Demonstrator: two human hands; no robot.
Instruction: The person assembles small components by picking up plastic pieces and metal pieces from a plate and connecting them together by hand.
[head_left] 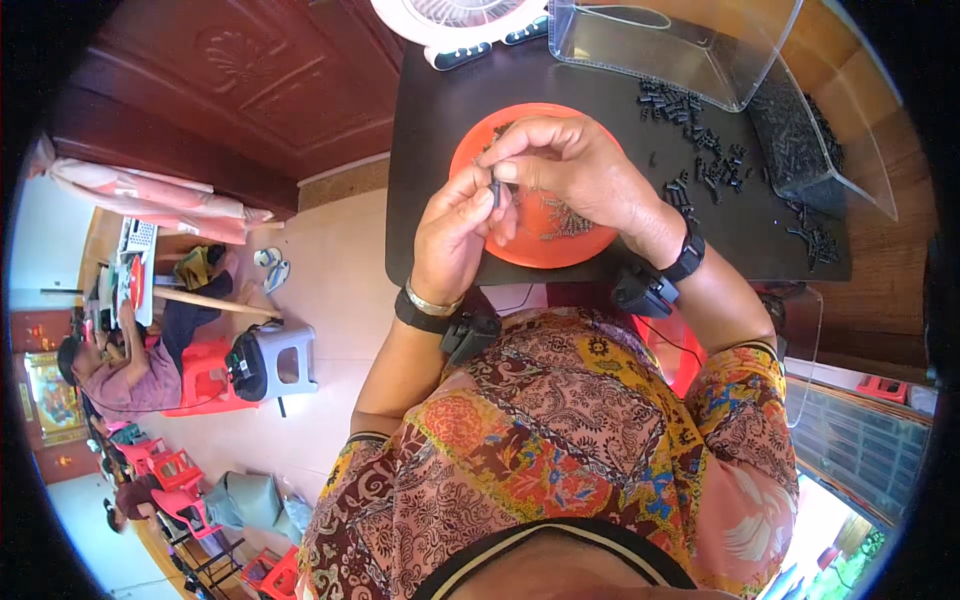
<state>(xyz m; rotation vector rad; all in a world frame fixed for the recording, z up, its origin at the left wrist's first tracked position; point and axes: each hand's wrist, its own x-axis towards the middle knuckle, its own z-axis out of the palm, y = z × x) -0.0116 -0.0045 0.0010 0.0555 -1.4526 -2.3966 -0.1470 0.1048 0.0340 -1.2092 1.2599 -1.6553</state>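
Over an orange-red round tray (470, 135) my two hands meet. My left hand (455, 225) is closed, with a small black cylindrical part (496, 193) standing up between its thumb and fingers. Thumb and forefinger of my right hand (575, 170) come together in a pinch at the top end of that part; whether they grip it or some smaller thing is hidden. Small brownish metal-looking pieces (568, 218) lie loose in the tray, several of them under my right hand.
On the dark table (425, 170), loose black parts (715, 165) are scattered at the right. A clear plastic bin (650, 60) stands behind them, and another clear container (800, 150) holds more black parts. A white fan (465, 15) is at the back. Other people (130, 370) sit far left.
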